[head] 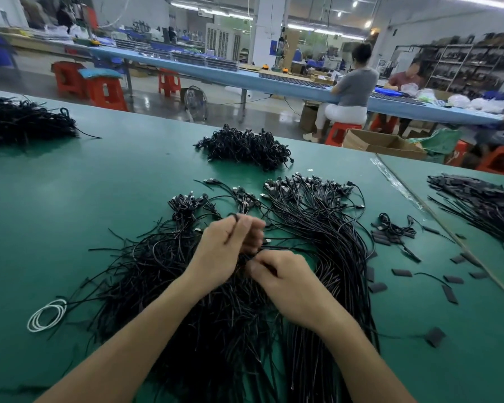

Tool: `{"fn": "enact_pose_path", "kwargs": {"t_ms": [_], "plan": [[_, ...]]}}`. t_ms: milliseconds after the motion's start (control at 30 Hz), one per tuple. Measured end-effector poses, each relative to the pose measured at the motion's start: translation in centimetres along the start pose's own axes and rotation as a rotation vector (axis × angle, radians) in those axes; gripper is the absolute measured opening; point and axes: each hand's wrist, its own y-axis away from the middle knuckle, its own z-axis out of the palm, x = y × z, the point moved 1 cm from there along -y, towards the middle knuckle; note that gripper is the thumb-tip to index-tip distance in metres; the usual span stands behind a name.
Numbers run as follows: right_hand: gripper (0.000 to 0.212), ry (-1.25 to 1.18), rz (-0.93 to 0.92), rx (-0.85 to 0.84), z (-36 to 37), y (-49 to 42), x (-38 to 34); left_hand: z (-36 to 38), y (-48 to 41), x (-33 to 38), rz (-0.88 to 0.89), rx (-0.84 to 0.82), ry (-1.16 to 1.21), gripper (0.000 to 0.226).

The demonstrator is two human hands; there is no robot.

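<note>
A large loose pile of thin black cables [317,228] with plug ends lies spread on the green table [99,184] in front of me. My left hand [227,248] is raised over the pile with its fingers curled round a black cable that loops over the fingers. Just below it, my right hand [285,280] pinches a black cable between thumb and fingers. The two hands sit close together above the middle of the pile.
A coiled bundle heap [245,146] lies farther back, another heap [24,120] at far left, more cables [483,205] at right. Small black sleeves [402,271] are scattered to the right. A white cable coil [47,315] lies at left. People sit at a blue bench [274,80] behind.
</note>
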Motion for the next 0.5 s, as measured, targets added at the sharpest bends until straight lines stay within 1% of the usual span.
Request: {"fn": "enact_pose_path", "kwargs": {"t_ms": [33,67,100,167,233,300,400,433,500], "plan": [[0.029,0.013,-0.001,0.028,-0.5,0.0,0.0,0.1,0.3,-0.2,0.004,-0.066,-0.104,0.031],[0.028,0.028,-0.003,0.055,-1.0,0.0,0.1,0.2,0.6,-0.3,-0.017,-0.139,-0.156,0.033],[0.028,0.038,-0.009,0.078,-1.6,0.0,0.2,0.4,1.1,-0.2,-0.065,-0.197,-0.148,0.038],[0.028,0.017,-0.038,0.124,-2.4,-0.3,0.3,0.7,1.7,0.1,-0.192,-0.250,-0.025,0.051],[0.026,-0.040,-0.066,0.175,-2.8,-0.6,0.3,1.0,2.0,0.7,-0.276,-0.284,0.103,0.060],[0.023,-0.147,-0.075,0.227,-2.6,-0.9,0.2,0.9,2.1,1.4,-0.335,-0.339,0.263,0.060],[0.034,-0.288,-0.039,0.260,-1.9,-0.9,0.3,0.1,1.9,2.5,-0.390,-0.390,0.508,0.057],[0.035,-0.293,-0.017,0.260,-1.8,-0.8,0.4,-0.1,1.6,2.7,-0.385,-0.403,0.602,0.055],[0.030,-0.224,0.022,0.230,-1.3,-0.7,0.8,-0.5,1.0,3.1,-0.348,-0.385,0.815,0.046]]}}
